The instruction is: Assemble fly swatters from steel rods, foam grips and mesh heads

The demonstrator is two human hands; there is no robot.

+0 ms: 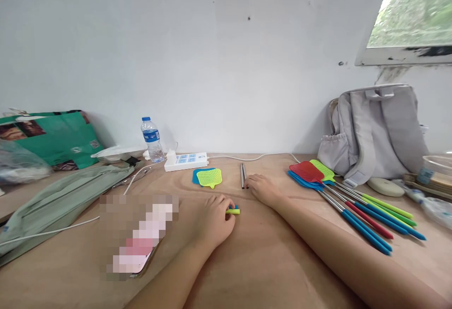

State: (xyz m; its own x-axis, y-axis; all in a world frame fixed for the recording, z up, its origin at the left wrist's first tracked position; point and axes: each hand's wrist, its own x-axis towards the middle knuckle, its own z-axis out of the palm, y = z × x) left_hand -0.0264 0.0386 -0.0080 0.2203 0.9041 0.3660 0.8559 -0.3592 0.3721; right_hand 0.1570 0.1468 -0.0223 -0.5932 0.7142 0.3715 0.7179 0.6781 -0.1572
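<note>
My left hand [216,222] rests on the table with its fingers curled over short handles, a yellow-green handle [234,212] and a blue one beside it; their other ends are hidden under the palm. Further forward, my right hand [261,189] has its fingers bent at the near ends of two thin metal rods [242,175], and the fingertips touch the right-hand rod. Two loose fly swatter heads lie ahead of my left hand: a yellow-green swatter head [211,177] partly covers a blue swatter head [195,175].
Several fly swatters with a red head [306,171] on top lie at the right, before a grey backpack [377,130]. A power strip [186,160] and water bottle [152,140] stand near the wall. A blurred-out phone [144,238] and green strap-like cloth [67,200] lie left.
</note>
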